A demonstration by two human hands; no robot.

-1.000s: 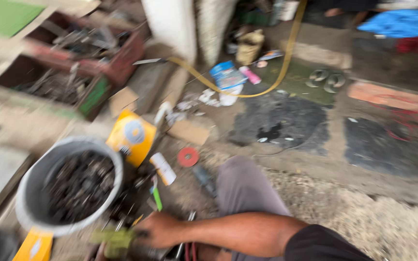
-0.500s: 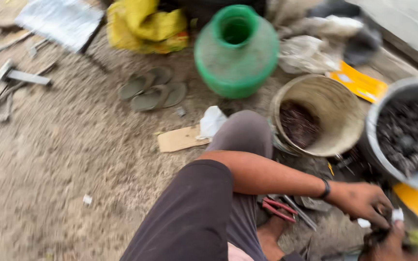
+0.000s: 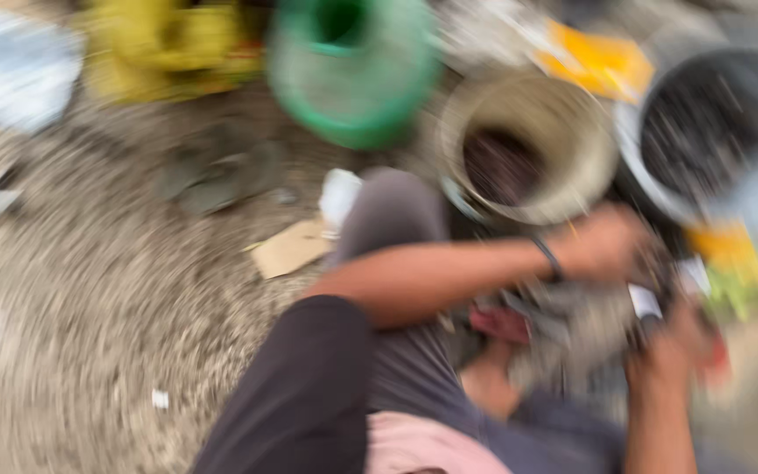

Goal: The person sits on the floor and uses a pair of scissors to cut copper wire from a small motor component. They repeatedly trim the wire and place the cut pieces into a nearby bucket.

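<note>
**Onlooker 1:** Gripping something, I think, but honestly can't tell. The left hand (image 3: 603, 246) is out at centre right with a dark band on its wrist, fingers curled down toward a heap of grey, smeared clutter (image 3: 572, 325). Way too blurry to say whether it has actually closed on anything.

**Onlooker 2:** Same for the right hand (image 3: 673, 347), lower right of the frame. It comes up from the bottom edge just below and beside the left one, near a small white bit (image 3: 644, 300). Looks half curled, but whether it holds that bit or only touches it, no idea.

**Onlooker 1:** So the stuff being handled sits between the two hands, right of centre, low in the picture. A red thing (image 3: 497, 323) lies just left of it, by the knee.

**Onlooker 2:** Above the left hand there's a tan bucket (image 3: 572, 132) with something dark inside. Next to it, upper right, a grey bucket (image 3: 660, 189) full of dark pieces.

**Onlooker 1:** Green plastic pot (image 3: 353, 79) at top centre, yellow bundle (image 3: 168, 44) to its left. Orange-yellow flat piece (image 3: 594, 57) up between the pot and the grey bucket.

**Onlooker 2:** And a scrap of cardboard (image 3: 289, 247) on the gravel ground (image 3: 89, 333), touching a white crumpled bit (image 3: 339, 195) beside the bent knee.
</note>
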